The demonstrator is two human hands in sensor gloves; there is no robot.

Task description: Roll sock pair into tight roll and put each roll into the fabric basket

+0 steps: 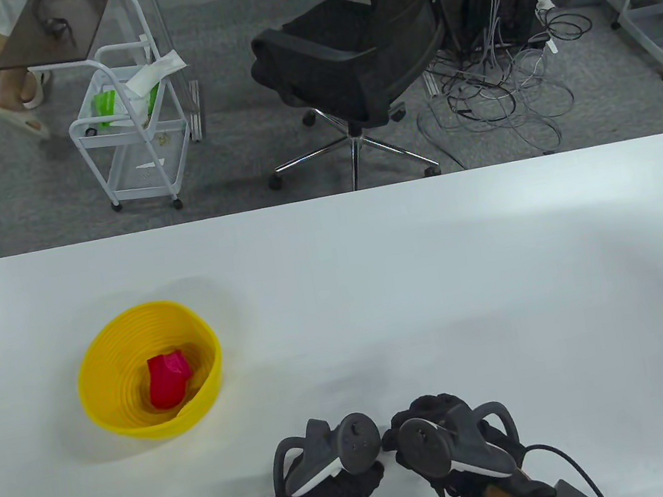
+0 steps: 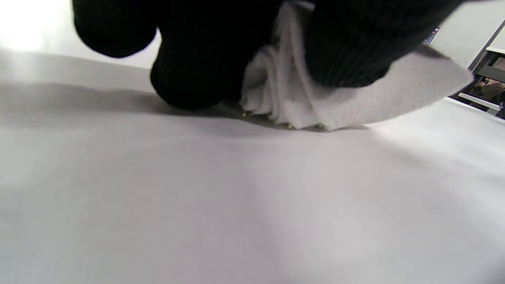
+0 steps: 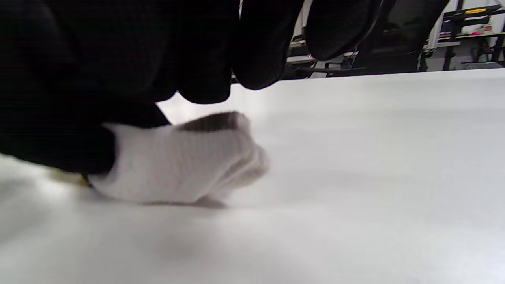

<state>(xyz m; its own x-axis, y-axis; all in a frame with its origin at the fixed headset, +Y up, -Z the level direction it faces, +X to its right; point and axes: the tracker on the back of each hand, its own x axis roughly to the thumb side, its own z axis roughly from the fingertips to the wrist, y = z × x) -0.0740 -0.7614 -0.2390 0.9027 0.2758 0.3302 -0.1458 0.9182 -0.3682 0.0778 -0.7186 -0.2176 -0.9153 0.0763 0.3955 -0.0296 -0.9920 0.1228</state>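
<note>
Near the tabletop's [image 1: 497,245] front edge, my left hand [image 1: 334,463] and right hand [image 1: 449,442] each grip the white sock bundle [image 3: 177,161]; a pink roll [image 1: 167,380] sits in the yellow basket [image 1: 95,361].

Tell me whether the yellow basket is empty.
Not empty: the yellow basket holds one pink sock roll; the white socks remain under both hands.
</note>
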